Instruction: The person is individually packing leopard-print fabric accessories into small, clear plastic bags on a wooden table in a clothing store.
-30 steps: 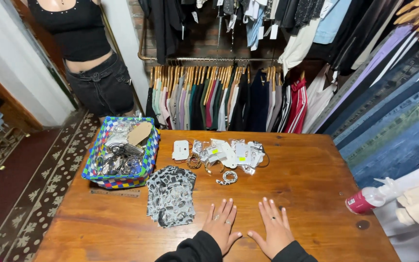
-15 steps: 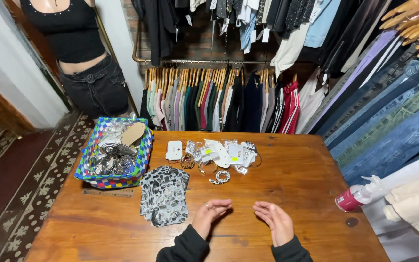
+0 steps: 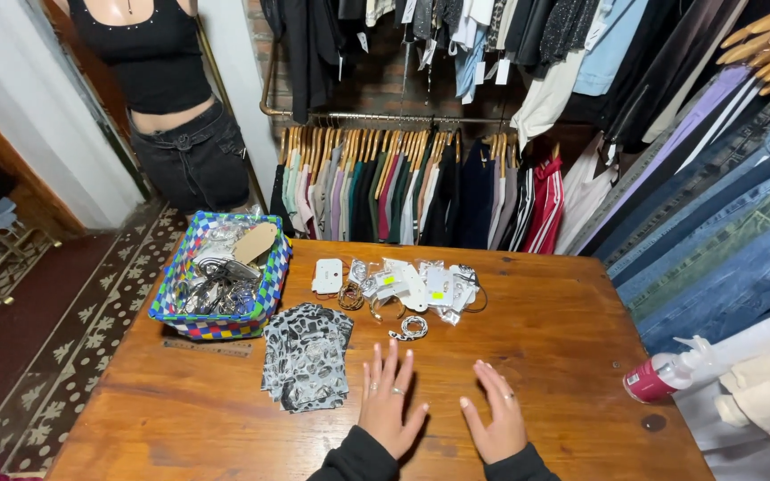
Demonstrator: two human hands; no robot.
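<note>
Left hand [image 3: 389,398] flat, fingers spread, empty, on the brown wooden table [image 3: 563,356]; right hand [image 3: 495,415] open, empty, just right of it. Nearest: small coiled silver chain bracelet [image 3: 413,328], just beyond the left fingertips. Folded black-and-white patterned cloth [image 3: 307,354] left. Far left, multicoloured woven basket [image 3: 184,322].

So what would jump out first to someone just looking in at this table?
Probably the checkered basket at the table's far left corner, full of shiny packets, and the clear jewellery bags scattered at centre. Near the front edge, the left hand and right hand rest spread and empty, beside a black-and-white patterned cloth. Behind hangs a packed clothes rack.
</note>
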